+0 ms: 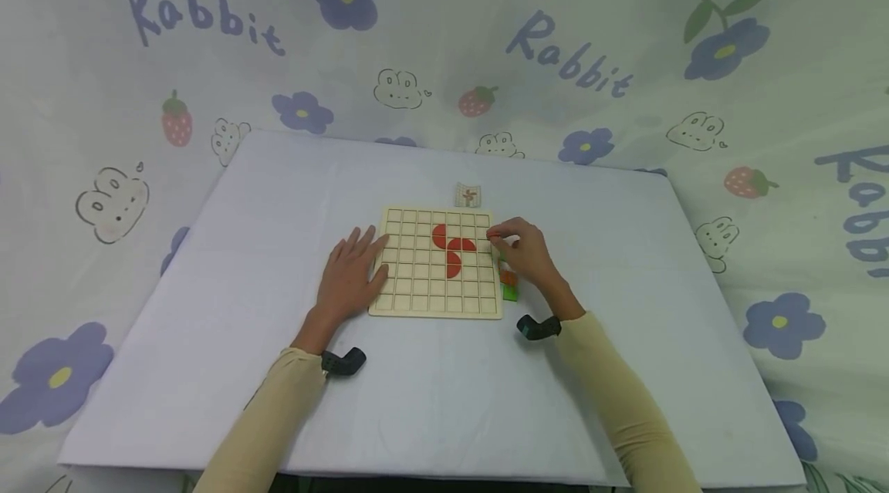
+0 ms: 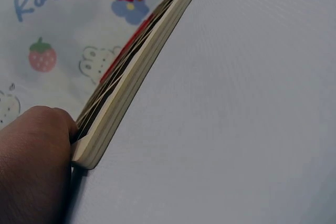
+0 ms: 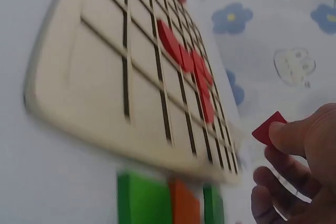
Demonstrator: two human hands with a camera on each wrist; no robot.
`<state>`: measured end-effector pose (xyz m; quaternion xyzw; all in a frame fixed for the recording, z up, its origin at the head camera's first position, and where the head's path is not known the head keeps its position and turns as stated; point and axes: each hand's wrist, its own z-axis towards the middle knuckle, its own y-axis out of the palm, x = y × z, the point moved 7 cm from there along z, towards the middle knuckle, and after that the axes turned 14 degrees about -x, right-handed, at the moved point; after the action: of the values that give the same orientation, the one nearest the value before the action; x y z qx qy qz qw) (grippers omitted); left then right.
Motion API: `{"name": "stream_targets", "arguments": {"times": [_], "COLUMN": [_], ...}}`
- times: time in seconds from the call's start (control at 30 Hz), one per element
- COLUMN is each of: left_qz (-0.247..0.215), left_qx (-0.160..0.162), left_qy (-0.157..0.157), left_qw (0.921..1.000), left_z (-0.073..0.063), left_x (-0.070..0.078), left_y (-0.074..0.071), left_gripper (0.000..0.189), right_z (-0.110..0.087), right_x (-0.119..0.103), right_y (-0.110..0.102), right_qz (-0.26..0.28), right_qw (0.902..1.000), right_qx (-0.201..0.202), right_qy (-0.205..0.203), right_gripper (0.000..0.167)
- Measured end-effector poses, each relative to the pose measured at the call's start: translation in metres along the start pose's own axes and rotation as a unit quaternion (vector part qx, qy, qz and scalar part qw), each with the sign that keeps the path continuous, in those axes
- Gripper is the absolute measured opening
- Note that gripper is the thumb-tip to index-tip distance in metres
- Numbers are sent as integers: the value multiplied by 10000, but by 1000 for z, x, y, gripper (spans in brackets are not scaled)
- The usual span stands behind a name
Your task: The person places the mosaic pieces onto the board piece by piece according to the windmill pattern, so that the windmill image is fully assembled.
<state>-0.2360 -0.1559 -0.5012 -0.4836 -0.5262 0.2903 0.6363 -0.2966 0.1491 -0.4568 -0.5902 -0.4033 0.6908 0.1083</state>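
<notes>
A square wooden grid board point(image 1: 417, 277) lies on the white table, with several red quarter-round pieces point(image 1: 454, 265) set in its middle cells. My left hand point(image 1: 352, 273) rests at the board's left edge, its fingers spread and fairly straight, with fingertips and thumb touching the rim. Over the board's right edge, my right hand point(image 1: 526, 250) pinches a small red piece point(image 3: 270, 128) between thumb and fingers. In the right wrist view that piece is held up off the board, and the other fingers are loosely bent below the thumb.
Green pieces point(image 1: 510, 293) and an orange piece point(image 1: 508, 278) stand along the board's right side, partly under my right hand. A small patterned card point(image 1: 468, 195) lies beyond the board's far edge. A printed curtain point(image 1: 430, 38) hangs behind the table point(image 1: 430, 393).
</notes>
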Motion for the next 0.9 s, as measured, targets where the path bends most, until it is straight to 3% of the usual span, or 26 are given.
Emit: {"name": "stream_targets", "arguments": {"times": [0.23,0.37,0.6,0.9], "left_qz": [2,27,38,96], "left_qx": [-44,-31,-7,36], "left_qy": [-23,-25,31,-14], "left_qw": [10000,10000,10000,9999], "left_z": [0,-1,-2,-2], "left_x": [1,2,4,2], "left_y": [0,0,-1,1], "left_gripper": [57,57,56,57], "right_z": [10,15,20,24], "right_x": [-35,-44,-42,-46], "right_y": [37,48,61,66], "right_qz": [125,300,371,-50], "right_qw": [9968,9969,9980,9991], "right_qx": [-611,-519,-508,-385], "right_qy": [-496,-503,6,-168], "right_gripper": [21,17,15,15]}}
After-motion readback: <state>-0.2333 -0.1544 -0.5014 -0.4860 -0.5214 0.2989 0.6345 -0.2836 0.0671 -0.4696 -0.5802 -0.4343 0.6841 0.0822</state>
